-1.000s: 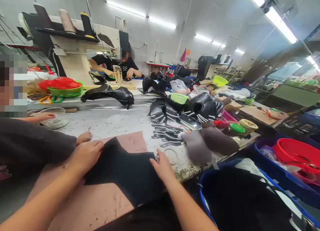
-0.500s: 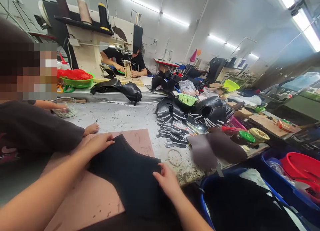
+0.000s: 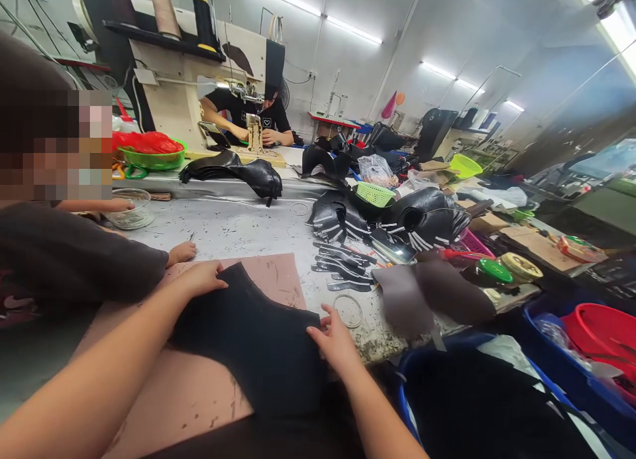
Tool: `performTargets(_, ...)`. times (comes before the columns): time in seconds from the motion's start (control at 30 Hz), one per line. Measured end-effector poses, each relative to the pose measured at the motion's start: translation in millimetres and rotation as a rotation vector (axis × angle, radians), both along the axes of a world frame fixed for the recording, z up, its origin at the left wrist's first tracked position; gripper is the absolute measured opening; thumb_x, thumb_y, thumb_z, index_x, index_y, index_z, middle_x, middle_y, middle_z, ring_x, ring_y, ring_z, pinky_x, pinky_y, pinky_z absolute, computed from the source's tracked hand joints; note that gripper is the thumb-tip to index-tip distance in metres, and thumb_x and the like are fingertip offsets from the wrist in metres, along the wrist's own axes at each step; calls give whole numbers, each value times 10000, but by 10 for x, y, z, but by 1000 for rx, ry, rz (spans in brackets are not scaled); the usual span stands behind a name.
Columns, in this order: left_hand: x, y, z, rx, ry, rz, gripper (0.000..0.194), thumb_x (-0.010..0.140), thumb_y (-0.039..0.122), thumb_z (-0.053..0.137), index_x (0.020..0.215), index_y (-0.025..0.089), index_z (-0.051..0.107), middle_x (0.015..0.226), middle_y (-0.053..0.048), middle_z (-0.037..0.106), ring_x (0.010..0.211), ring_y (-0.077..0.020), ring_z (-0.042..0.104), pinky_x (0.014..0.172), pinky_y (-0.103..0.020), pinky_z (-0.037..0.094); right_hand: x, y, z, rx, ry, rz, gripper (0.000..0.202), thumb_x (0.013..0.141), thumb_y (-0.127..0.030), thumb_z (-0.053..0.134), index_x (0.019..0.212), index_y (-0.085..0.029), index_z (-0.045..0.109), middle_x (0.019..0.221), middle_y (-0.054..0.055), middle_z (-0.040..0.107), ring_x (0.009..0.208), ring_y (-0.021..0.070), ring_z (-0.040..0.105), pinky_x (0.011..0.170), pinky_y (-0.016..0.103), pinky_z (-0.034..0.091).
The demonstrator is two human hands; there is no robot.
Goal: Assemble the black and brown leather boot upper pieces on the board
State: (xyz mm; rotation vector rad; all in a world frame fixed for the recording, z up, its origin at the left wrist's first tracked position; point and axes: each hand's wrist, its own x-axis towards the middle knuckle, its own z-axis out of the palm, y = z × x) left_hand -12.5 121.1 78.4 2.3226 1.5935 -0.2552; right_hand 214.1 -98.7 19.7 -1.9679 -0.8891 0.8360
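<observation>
We see the flat black fabric panel lying on the pink cutting mat; our left hand presses its far corner, open-palmed, while our right hand has slid up its right edge, fingers flat, grasping nothing.

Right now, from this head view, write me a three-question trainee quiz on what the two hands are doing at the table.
1. True or false: the left hand rests flat on the black fabric piece.
2. Which lies just beyond the right hand? A) a metal ring B) a hammer C) a phone
3. Fill in: the black piece lies on a ____ coloured cutting mat.

Key:
1. True; its palm presses the left edge.
2. A; the ring lies on the speckled table.
3. Pink.
</observation>
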Motion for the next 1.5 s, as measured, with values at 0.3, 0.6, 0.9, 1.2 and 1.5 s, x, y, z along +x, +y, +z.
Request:
performTargets(0.3, 724, 101, 228, 147, 151, -217, 304, 868, 333, 563, 1114, 155, 559, 1195, -85, 555, 1117, -248, 518, 951, -502, 420, -491, -82, 109, -7, 483, 46, 285, 662, -233, 569, 940, -177, 536, 503, -119, 390, 350, 65, 423, 336, 167, 284)
performTargets(0.6, 1159, 96, 51, 141, 156, -332, 309, 876, 336, 553, 1129, 158, 552, 1147, -78, 580, 1047, -227, 559, 917, -478, 452, -612, -282, 161, -110, 660, -70, 376, 604, -222, 721, 939, -116, 588, 565, -94, 457, 376, 68, 519, 366, 174, 373)
performTargets(0.9, 1230, 69, 61, 193, 109, -353, 369, 874, 324, 553, 1207, 172, 508, 1259, -97, 519, 1134, -261, 508, 965, -526, 402, -416, -543, 87, -87, 175, 190, 295, 788, -213, 544, 1058, -146, 643, 595, 5, 618, 509, 159, 616, 489, 252, 486)
performTargets(1.2, 767, -405, -148, 183, -6, -518, 447, 847, 369, 502, 1271, 226, 521, 1429, -74, 419, 1313, -251, 377, 1069, -384, 316, -290, -742, -43, 564, -837, 500, 268, 806, -189, 513, 1040, -188, 643, 1067, 135, 659, 887, 241, 624, 743, 361, 535)
performTargets(1.5, 649, -740, -373, 227, 30, -358, 590, 893, 449, 412, 1422, 228, 272, 1513, -67, 183, 1402, -276, 137, 1128, -493, 164, -307, -643, 65, 244, -705, 570, 410, 769, -118, 577, 1155, -244, 632, 1185, 148, 605, 940, 269, 591, 805, 419, 509)
